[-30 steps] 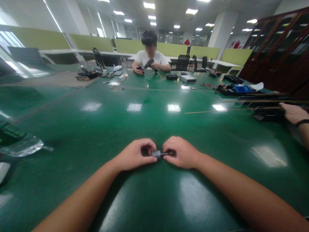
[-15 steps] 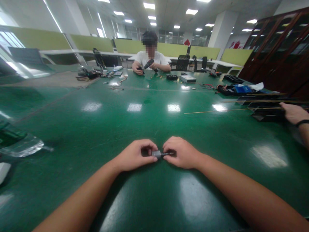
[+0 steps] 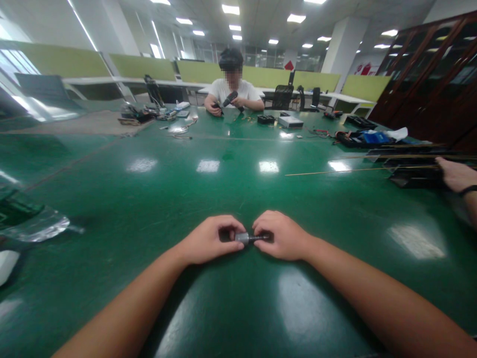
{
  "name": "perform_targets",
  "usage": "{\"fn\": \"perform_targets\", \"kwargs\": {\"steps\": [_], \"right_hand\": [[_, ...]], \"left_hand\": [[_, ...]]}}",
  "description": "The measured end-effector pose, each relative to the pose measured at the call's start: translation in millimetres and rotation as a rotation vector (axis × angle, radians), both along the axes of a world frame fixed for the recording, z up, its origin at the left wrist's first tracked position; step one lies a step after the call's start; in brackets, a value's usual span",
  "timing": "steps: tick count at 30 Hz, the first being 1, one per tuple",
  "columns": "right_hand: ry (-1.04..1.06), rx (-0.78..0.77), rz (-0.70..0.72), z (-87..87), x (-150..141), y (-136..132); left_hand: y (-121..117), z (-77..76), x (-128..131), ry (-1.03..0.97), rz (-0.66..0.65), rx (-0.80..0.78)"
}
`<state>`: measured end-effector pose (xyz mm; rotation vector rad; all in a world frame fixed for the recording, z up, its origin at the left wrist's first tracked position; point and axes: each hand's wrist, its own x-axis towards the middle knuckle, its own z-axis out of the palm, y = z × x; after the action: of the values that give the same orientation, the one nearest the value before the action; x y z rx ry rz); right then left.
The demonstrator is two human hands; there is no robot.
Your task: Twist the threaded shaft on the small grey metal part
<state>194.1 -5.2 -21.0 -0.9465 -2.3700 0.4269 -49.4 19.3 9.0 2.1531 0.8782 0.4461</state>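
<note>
In the foreground, the person's bare left hand (image 3: 203, 241) grips a short grey metal cylinder (image 3: 242, 238) between thumb and fingers. The bare right hand (image 3: 288, 238) curls about the thin dark shaft (image 3: 260, 238) projecting from the cylinder's right end; from where I stand, I cannot tell whether its fingertips press on the shaft or merely surround it. Compared with half a second earlier, both hands keep almost exactly the same pose around the piece. The cylinder lies sideways, low over the glossy green tabletop (image 3: 231, 194); its body is smooth and dull, far thicker than the shaft, which appears ringed, though its tip is indistinct. Well left of the cylinder are a rounded white object (image 3: 7, 264), cut by the view's edge, and a clear plastic bottle with a green label (image 3: 20, 211).

Beyond and right of the cylinder, a second person's hand (image 3: 457, 175) with a dark wristband, now slightly farther right than before, reaches to black angular trays (image 3: 413, 177) and thin golden rods (image 3: 328, 172). Farther beyond it sits a flat white rectangular box (image 3: 290, 122). Directly beyond the cylinder, across the table, a co-worker in a white shirt (image 3: 249, 90) holds a black pistol-shaped tool (image 3: 230, 99), as before.
</note>
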Motion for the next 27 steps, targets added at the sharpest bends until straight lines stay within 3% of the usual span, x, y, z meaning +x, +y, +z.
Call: {"fn": "perform_targets", "kwargs": {"steps": [27], "right_hand": [[-0.007,-0.005,0.002,-0.5,3.4,0.4]], "left_hand": [[0.1,0.6,-0.3,0.007,0.007,-0.017]]}}
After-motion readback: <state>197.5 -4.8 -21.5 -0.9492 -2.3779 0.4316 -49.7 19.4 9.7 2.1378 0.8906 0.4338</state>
